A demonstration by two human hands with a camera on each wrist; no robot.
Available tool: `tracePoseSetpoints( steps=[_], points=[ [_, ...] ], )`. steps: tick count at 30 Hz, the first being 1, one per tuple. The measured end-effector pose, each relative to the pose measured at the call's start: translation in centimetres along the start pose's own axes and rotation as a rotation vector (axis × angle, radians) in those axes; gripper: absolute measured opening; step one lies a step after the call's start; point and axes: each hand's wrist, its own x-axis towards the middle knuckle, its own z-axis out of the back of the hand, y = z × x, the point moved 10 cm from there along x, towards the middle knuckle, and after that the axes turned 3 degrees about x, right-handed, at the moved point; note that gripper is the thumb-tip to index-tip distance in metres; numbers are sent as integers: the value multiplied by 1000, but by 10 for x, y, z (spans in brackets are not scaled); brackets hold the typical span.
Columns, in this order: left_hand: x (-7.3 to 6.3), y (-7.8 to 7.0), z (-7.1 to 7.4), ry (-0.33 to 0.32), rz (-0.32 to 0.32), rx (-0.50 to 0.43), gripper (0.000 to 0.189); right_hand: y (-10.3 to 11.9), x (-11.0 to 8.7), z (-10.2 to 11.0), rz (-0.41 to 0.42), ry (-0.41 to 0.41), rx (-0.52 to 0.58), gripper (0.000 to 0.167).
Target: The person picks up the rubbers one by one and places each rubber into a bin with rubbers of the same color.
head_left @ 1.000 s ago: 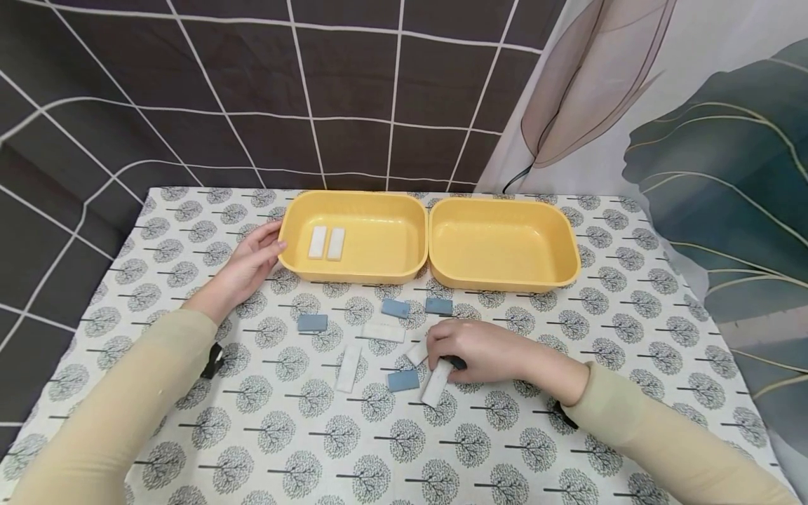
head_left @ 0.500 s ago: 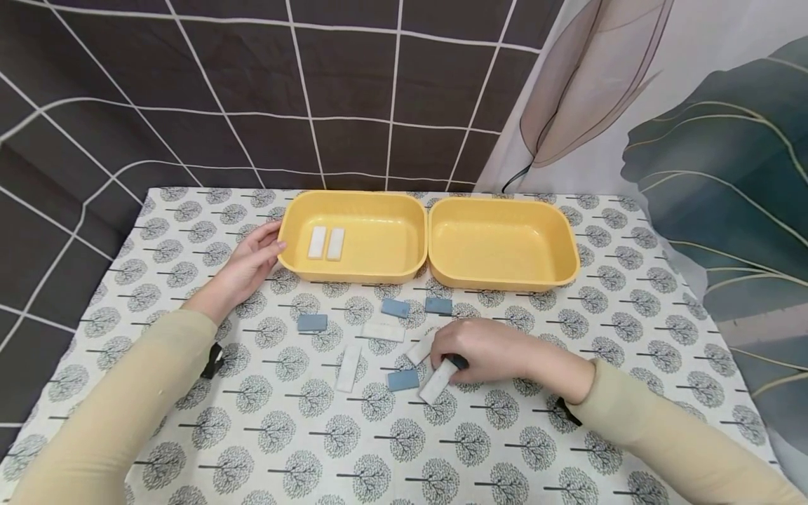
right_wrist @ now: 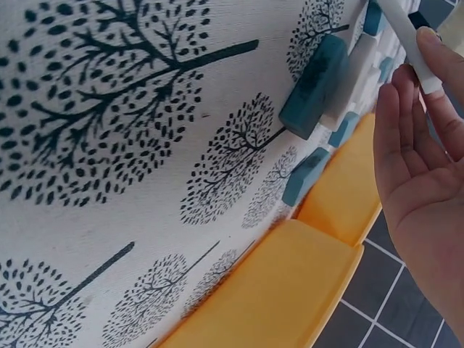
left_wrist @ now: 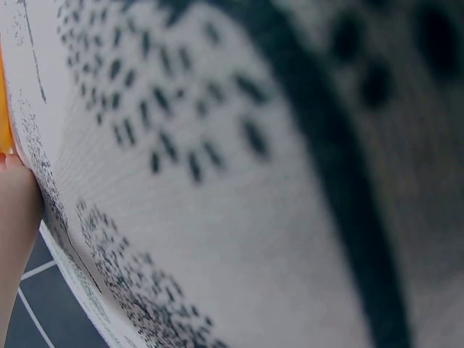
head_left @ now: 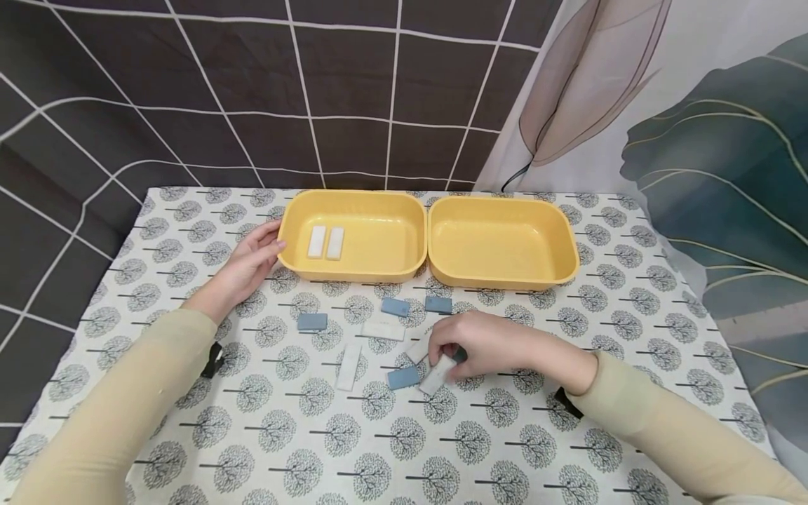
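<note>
My right hand (head_left: pixel 482 344) pinches a white rectangular block (head_left: pixel 437 375) between thumb and fingers, close over the cloth. In the right wrist view this block (right_wrist: pixel 412 47) slants between the thumb and fingertips. Partly hidden behind the hand are another white block (head_left: pixel 418 349) and a dark teal block (head_left: pixel 460 355). A blue block (head_left: pixel 403 379) lies just left of the held one. My left hand (head_left: pixel 249 261) touches the outer left side of the left yellow bin (head_left: pixel 353 275), thumb at the rim. Inside that bin, two white blocks (head_left: pixel 325 243) lie side by side.
A second yellow bin (head_left: pixel 505 283) stands against the first one's right side. Nearer me on the tree-print cloth (head_left: pixel 297 435) lie more blue blocks (head_left: pixel 312 322) and white blocks (head_left: pixel 348 367). A dark tile-patterned backdrop (head_left: pixel 353 84) rises behind.
My right hand has shifted slightly right, and the white block in its fingers has turned and drawn up a little. The left hand stays in place at the bin.
</note>
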Motion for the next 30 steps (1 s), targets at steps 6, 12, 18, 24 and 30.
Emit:
tracePoseSetpoints(
  steps=[6,12,18,24,30],
  points=[
    [1,0,0,4,1,2,72,3,2,4,23,-25,35,23],
    [0,0,1,-4,-8,-22,71,11,5,15,60,-58,20,21],
    [0,1,2,-5,-13,-34,68,15,9,29,57,-111,-14,22],
    [0,0,1,-1,-11,-40,69,15,12,41,59,-163,6,23],
    [1,1,1,2,3,-24,73,16,18,51,82,-222,1,24]
  ],
)
